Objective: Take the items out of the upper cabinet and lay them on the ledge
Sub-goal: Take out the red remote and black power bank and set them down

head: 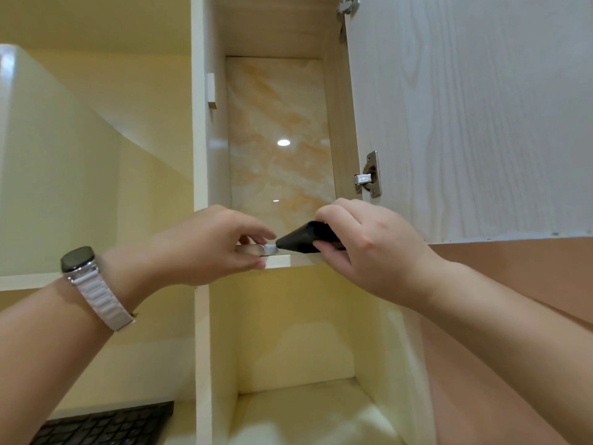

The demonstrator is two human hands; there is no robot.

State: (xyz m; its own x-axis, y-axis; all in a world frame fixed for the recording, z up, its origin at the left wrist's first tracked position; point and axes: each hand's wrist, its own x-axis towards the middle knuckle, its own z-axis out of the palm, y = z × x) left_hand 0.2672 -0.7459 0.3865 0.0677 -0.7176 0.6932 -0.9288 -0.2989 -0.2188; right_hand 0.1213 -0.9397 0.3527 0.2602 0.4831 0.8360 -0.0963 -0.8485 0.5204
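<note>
The upper cabinet (333,130) stands open above me, with a glossy marbled back panel. At the front edge of its floor shelf (288,261), my right hand (369,248) is closed around a flat black object (305,237), tilted with one corner pointing left. My left hand (211,242), with a white-strapped watch (86,277) on its wrist, pinches a thin silvery flat item (256,250) lying on the same shelf edge. The two items almost touch. The rest of the shelf floor is hidden from below.
The white wood-grain cabinet door (475,117) hangs open to the right, with hinges on its inner edge. Below the shelf is an open cream-coloured niche (298,354). A black keyboard (106,425) lies at lower left. A vertical divider (201,348) separates the compartments.
</note>
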